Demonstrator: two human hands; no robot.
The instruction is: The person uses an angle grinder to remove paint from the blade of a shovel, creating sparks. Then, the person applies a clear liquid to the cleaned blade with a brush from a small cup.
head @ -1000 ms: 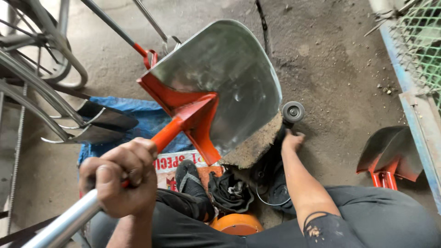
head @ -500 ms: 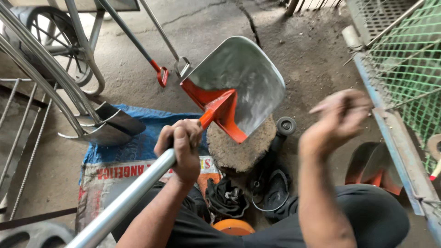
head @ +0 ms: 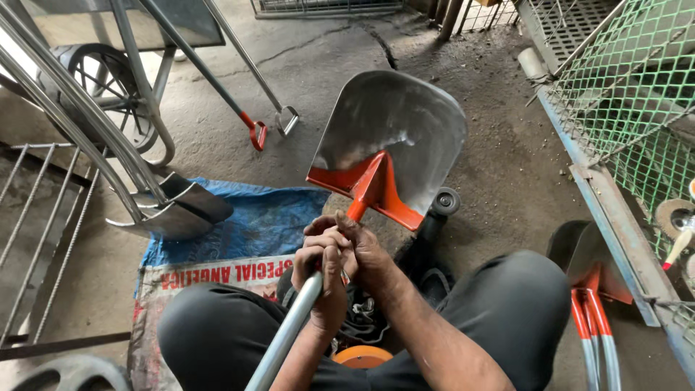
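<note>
A shovel with a shiny steel blade (head: 405, 130) and an orange socket (head: 373, 188) rises in front of me, its silver handle (head: 286, 337) running down between my knees. My left hand (head: 326, 279) is wrapped around the handle just below the orange socket. My right hand (head: 362, 250) closes on the same spot, beside and partly over the left. An angle grinder (head: 438, 210) lies on the concrete behind the blade, mostly hidden.
A blue sack (head: 253, 224) lies on the floor to the left under several finished shovel blades (head: 177, 210). A wheelbarrow wheel (head: 94, 94) stands at far left. More orange-socketed shovels (head: 590, 289) lie at right beside a green mesh frame (head: 622, 94).
My right hand came down from the air at the right and closed on the handle next to the left hand. The blade tipped more upright.
</note>
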